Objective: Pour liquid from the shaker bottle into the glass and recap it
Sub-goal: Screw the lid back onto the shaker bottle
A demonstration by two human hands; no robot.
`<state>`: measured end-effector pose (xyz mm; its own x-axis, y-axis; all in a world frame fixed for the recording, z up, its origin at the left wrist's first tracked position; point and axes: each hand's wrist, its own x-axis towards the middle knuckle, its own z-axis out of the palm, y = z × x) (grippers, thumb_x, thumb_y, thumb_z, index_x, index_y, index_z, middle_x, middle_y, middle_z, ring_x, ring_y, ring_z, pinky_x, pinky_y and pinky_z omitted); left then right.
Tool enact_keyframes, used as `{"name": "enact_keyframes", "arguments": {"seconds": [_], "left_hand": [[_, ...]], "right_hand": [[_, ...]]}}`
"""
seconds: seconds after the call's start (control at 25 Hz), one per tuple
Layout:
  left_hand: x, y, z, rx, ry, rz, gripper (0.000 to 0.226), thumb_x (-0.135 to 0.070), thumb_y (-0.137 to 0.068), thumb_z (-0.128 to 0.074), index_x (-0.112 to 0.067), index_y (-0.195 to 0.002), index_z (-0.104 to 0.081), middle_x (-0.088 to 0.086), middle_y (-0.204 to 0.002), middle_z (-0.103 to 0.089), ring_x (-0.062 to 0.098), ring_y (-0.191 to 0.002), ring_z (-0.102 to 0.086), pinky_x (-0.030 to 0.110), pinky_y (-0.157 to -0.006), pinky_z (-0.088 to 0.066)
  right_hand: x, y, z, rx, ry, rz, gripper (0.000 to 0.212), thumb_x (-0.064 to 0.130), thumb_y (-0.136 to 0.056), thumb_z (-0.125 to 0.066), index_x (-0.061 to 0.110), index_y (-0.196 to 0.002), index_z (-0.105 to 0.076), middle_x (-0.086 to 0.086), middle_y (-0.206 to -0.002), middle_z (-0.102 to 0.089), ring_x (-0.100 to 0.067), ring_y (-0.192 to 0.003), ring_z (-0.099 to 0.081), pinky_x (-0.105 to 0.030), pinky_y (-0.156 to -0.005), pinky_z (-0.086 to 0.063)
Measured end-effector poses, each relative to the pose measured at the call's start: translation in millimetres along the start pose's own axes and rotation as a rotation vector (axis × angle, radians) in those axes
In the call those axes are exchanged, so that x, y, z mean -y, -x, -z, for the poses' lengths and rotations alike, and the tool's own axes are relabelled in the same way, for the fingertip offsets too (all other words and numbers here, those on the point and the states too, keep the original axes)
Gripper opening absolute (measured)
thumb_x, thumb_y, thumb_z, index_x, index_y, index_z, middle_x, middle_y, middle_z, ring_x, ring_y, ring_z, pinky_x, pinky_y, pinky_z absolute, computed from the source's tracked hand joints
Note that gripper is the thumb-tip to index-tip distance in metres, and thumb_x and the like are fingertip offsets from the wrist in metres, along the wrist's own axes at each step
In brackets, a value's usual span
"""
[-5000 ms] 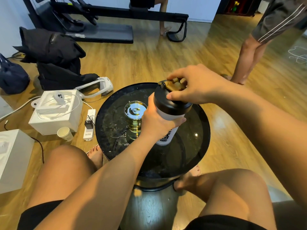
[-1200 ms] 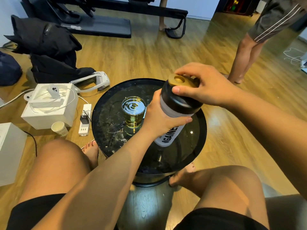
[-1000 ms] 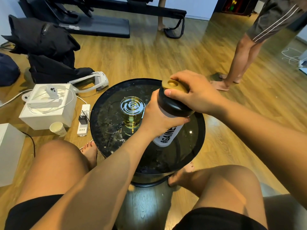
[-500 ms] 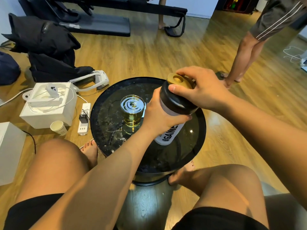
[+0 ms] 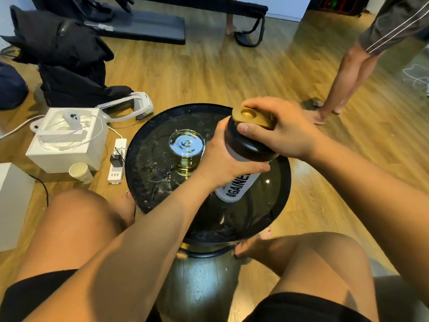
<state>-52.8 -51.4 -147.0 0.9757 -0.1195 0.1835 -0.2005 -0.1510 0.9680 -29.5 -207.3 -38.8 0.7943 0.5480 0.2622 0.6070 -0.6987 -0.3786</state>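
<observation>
A white shaker bottle (image 5: 236,185) with a black lid (image 5: 246,145) and a gold flip cap (image 5: 251,116) stands slightly tilted on the round black glass table (image 5: 278,201). My left hand (image 5: 222,161) grips the bottle's body just under the lid. My right hand (image 5: 283,131) lies over the lid, fingers on the gold cap, which sits flat on top. To the left of the bottle stands a short glass (image 5: 186,151) holding yellow liquid.
On the floor at left lie a white box with cables (image 5: 67,140), a paper cup (image 5: 80,173), a power strip (image 5: 117,161), a white headset (image 5: 130,108) and a black jacket (image 5: 65,56). A person's legs (image 5: 343,75) stand at right. My knees flank the table.
The gold cap has gone from raised to lying flat on the lid under my right hand. The bottle stays in my left hand and has shifted only slightly.
</observation>
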Motion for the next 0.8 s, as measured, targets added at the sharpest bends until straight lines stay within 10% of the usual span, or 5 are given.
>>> {"name": "enact_keyframes", "arguments": {"seconds": [0.56, 0.8], "left_hand": [[-2, 0, -14, -0.065, -0.079, -0.003, 0.109, -0.05, -0.046, -0.093, -0.03, -0.138, -0.036, -0.01, -0.128, -0.057, 0.009, -0.119, -0.056, 0.041, -0.097, -0.051], [0, -1, -11, -0.059, -0.063, 0.014, 0.1, -0.043, -0.05, -0.096, -0.027, -0.131, -0.041, -0.007, -0.123, -0.058, 0.01, -0.115, -0.057, 0.043, -0.094, -0.053]], "right_hand": [[3, 4, 18, -0.273, -0.105, -0.171, 0.046, 0.056, -0.085, -0.062, 0.034, -0.125, -0.065, 0.023, -0.112, -0.062, 0.008, -0.107, -0.053, -0.008, -0.087, -0.037], [-1, 3, 1, -0.035, -0.103, -0.197, 0.043, 0.049, -0.087, -0.067, 0.032, -0.126, -0.064, 0.018, -0.112, -0.063, -0.002, -0.11, -0.056, -0.018, -0.091, -0.041]]}}
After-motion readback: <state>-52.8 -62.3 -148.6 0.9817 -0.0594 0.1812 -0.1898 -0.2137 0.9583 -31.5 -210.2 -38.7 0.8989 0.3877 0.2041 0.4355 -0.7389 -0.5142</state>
